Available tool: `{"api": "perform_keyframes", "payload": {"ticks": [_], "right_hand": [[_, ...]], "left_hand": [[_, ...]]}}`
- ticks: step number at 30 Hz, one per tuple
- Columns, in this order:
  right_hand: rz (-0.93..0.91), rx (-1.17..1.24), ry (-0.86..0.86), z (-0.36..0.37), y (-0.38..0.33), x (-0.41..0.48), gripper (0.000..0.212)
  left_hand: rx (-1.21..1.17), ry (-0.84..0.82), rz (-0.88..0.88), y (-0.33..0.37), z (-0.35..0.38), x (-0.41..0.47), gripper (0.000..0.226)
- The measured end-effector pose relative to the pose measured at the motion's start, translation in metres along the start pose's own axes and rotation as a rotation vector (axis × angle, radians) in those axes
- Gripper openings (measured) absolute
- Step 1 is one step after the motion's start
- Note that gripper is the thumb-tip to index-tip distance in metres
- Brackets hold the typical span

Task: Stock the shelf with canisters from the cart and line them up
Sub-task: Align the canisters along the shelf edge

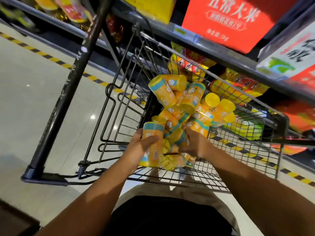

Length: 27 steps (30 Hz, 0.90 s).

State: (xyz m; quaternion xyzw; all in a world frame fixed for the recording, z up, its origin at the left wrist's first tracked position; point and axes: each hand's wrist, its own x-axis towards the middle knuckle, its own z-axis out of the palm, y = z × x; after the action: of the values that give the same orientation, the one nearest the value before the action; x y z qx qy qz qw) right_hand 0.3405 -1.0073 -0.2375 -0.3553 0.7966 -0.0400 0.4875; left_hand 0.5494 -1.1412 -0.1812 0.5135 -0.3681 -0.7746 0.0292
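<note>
Our left hand [142,146] wraps around one yellow canister [153,131] low in the cart [117,120]. Our right hand [196,143] digs into the heap of canisters [189,101] with its fingertips buried, so we cannot tell its grip. Beyond, the shelf [213,56] is blurred and cut off.
</note>
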Motion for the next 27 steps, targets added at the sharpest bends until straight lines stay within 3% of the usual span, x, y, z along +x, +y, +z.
{"api": "perform_keyframes", "payload": {"ticks": [5,7,9,12,13,18,21,27], "right_hand": [[0.132,0.653,0.055,0.006,0.001,-0.072,0.063],[0.202,0.96,0.122,0.013,0.006,-0.091,0.07],[0.214,1.272,0.15,0.02,0.012,-0.105,0.07],[0.174,1.551,0.215,0.011,0.01,-0.136,0.044],[0.153,1.609,0.227,0.005,0.009,-0.147,0.042],[-0.081,1.804,0.406,-0.015,0.03,-0.197,0.07],[-0.142,1.794,0.474,-0.019,0.046,-0.227,0.1],[-0.149,1.703,0.658,0.004,0.102,-0.305,0.073]], "left_hand": [[-0.099,-0.127,-0.099,0.022,0.015,-0.013,0.068],[-0.088,-0.19,-0.128,0.028,0.025,-0.016,0.071],[-0.06,-0.255,-0.103,0.034,0.036,-0.02,0.064],[0.052,-0.338,-0.028,0.044,0.064,-0.029,0.057],[0.095,-0.357,0.0,0.046,0.073,-0.031,0.058],[0.329,-0.444,0.073,0.05,0.129,-0.053,0.075],[0.395,-0.476,0.085,0.041,0.162,-0.069,0.082],[0.486,-0.607,0.126,0.001,0.244,-0.116,0.072]]}}
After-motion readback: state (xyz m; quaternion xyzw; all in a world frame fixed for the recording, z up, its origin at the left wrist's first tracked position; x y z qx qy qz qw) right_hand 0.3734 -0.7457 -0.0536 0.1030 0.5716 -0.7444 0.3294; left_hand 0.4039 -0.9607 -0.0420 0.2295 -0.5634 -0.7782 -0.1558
